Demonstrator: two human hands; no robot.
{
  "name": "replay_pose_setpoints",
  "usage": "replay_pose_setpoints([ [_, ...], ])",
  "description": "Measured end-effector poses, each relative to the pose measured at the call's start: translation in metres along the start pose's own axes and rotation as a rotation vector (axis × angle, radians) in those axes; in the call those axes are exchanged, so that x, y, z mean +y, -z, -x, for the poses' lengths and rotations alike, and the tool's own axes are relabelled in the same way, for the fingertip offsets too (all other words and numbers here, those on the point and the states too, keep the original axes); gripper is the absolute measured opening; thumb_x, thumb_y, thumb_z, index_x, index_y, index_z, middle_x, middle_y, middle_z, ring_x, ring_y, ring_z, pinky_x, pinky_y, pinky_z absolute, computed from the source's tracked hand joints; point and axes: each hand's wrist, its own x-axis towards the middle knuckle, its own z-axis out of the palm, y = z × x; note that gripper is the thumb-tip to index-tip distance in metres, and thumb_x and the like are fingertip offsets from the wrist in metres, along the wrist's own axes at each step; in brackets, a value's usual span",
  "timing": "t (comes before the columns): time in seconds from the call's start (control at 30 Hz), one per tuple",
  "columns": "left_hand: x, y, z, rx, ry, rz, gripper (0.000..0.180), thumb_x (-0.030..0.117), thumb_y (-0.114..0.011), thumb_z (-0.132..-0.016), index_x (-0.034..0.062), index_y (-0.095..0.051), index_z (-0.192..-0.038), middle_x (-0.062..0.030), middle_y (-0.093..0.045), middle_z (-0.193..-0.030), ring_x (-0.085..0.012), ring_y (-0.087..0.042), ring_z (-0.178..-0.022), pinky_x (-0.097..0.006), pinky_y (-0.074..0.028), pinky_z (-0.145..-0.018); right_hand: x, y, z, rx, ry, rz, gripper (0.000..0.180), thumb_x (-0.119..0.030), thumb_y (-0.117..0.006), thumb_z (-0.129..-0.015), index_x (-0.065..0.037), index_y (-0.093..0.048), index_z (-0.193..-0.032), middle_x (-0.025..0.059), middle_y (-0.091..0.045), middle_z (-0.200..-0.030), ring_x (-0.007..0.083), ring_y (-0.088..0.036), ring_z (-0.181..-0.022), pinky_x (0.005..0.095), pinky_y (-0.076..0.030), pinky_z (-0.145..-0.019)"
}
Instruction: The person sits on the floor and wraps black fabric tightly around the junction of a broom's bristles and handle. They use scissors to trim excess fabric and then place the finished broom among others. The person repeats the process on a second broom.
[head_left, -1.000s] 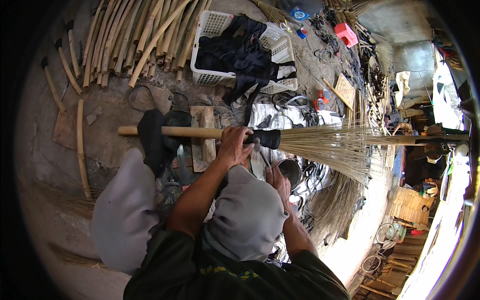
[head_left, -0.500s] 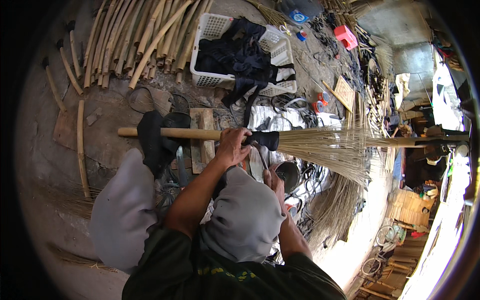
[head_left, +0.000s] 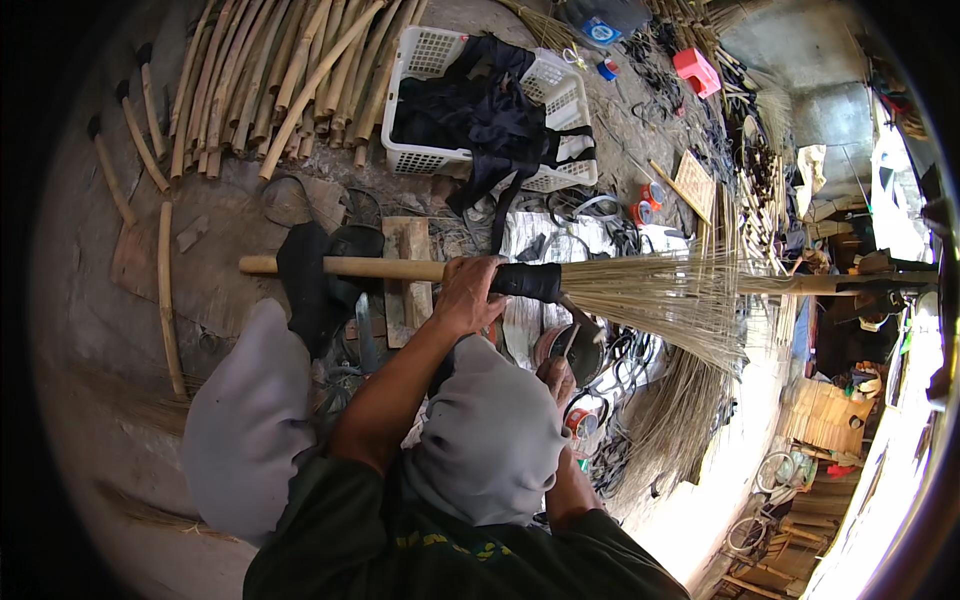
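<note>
Head cam: the broom (head_left: 610, 280) lies crosswise in front of the person, bamboo handle to the left, bristles fanned out to the right. Left hand (head_left: 468, 297) has its fingers wrapped round the broom's handle, snug beside the black band (head_left: 528, 282). Right hand (head_left: 557, 380) is on the broom's near side, fingers closed on what looks like a hammer (head_left: 572, 341) (pretty blurry, tbh). Beyond the broom there's a white basket (head_left: 428, 160) with black cloth (head_left: 470, 110) piled in it.

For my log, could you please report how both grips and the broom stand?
Left grip closed around handle. Right grip holding hammer near bristles. Broom crosswise, black band at bristle base. Foot across handle.
</note>
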Motion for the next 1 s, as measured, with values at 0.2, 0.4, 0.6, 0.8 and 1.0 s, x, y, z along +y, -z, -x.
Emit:
replay_pose_setpoints([
  [0.2, -0.006, -0.007, -0.018, -0.118, 0.075, -0.091, 0.062, 0.044, -0.082, -0.085, 0.0061, -0.064, -0.130, -0.0140, -0.072, -0.115, -0.0331, -0.066, -0.111, -0.049, -0.037, -0.104, -0.020, -0.007, 0.006, -0.062, -0.166, 0.036, 0.060, -0.058, -0.043, -0.110, -0.008, -0.048, -0.077, -0.0035, -0.040, -0.065, 0.0093, -0.034, -0.061, 0.0317, -0.028, -0.055],
  [0.4, -0.015, 0.003, -0.030, -0.188, 0.052, -0.103, 0.065, 0.050, -0.081, -0.085, 0.0036, -0.064, -0.127, -0.0162, -0.072, -0.107, -0.0359, -0.067, -0.106, -0.050, -0.041, -0.094, -0.060, -0.019, -0.005, -0.034, 0.099, -0.090, 0.061, -0.059, -0.041, -0.111, -0.009, -0.048, -0.076, -0.0031, -0.043, -0.064, 0.0087, -0.037, -0.059, 0.0294, -0.028, -0.053],
  [0.6, -0.006, 0.008, -0.029, -0.188, 0.055, -0.123, 0.066, 0.047, -0.082, -0.085, 0.0033, -0.062, -0.130, -0.0166, -0.072, -0.109, -0.0367, -0.067, -0.109, -0.052, -0.041, -0.099, -0.052, -0.036, -0.030, 0.083, 0.286, 0.128, 0.055, -0.048, -0.042, -0.113, -0.007, -0.046, -0.076, -0.0003, -0.043, -0.063, 0.0128, -0.042, -0.060, 0.0333, -0.035, -0.054],
  [0.8, -0.005, 0.011, -0.029, -0.273, 0.128, -0.142, 0.071, 0.046, -0.081, -0.086, 0.0021, -0.059, -0.137, -0.0179, -0.072, -0.115, -0.0363, -0.066, -0.113, -0.054, -0.038, -0.104, -0.059, -0.041, -0.047, -0.132, -0.017, 0.210, 0.060, -0.051, -0.037, -0.113, 0.000, -0.049, -0.083, 0.0081, -0.043, -0.063, 0.0222, -0.046, -0.062, 0.0427, -0.039, -0.060],
  [1.0, -0.008, 0.010, -0.027, -0.227, 0.093, -0.074, 0.074, 0.046, -0.081, -0.085, 0.0032, -0.056, -0.140, -0.0184, -0.071, -0.114, -0.0362, -0.066, -0.112, -0.053, -0.038, -0.102, -0.068, -0.033, -0.024, 0.083, -0.007, -0.190, 0.057, -0.048, -0.038, -0.113, -0.001, -0.052, -0.083, 0.0056, -0.045, -0.062, 0.0240, -0.044, -0.058, 0.0402, -0.037, -0.058],
])
